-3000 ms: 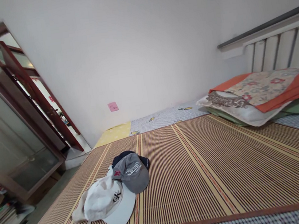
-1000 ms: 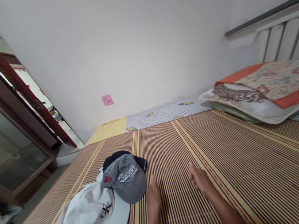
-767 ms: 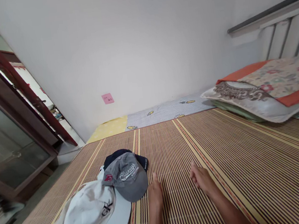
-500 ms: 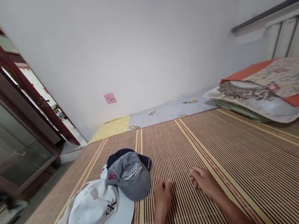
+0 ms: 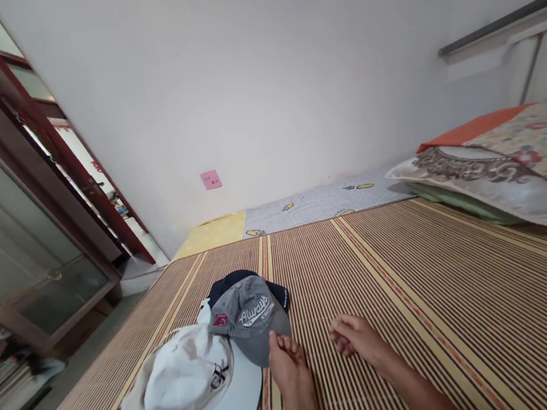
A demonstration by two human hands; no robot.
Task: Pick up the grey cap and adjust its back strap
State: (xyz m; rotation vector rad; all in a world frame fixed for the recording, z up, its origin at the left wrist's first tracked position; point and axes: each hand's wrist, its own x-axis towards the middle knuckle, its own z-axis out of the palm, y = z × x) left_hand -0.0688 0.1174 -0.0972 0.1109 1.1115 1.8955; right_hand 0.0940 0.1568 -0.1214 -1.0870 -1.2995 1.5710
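A white cap (image 5: 188, 377) with dark letters lies on the striped mat (image 5: 377, 379) at the lower left. Beside it a grey cap (image 5: 252, 312) with white lettering rests partly over a dark navy cap (image 5: 279, 293). My left hand (image 5: 286, 358) is at the brim of the grey cap, overlapping it in view; its fingers are curled, and whether they touch the brim is unclear. Over the mat to the right, my right hand (image 5: 354, 337) has its fingers curled in, with nothing visible in them.
Pillows (image 5: 544, 189) under a floral, orange-edged cloth (image 5: 520, 132) are at the right. A patterned sheet (image 5: 313, 200) runs along the wall, which bears a pink note (image 5: 210, 179). A doorway and books (image 5: 6, 391) are beyond the mat's left edge.
My left hand has turned and come over the grey cap's brim. My right hand has shifted slightly left. The view has swung a little to the left.
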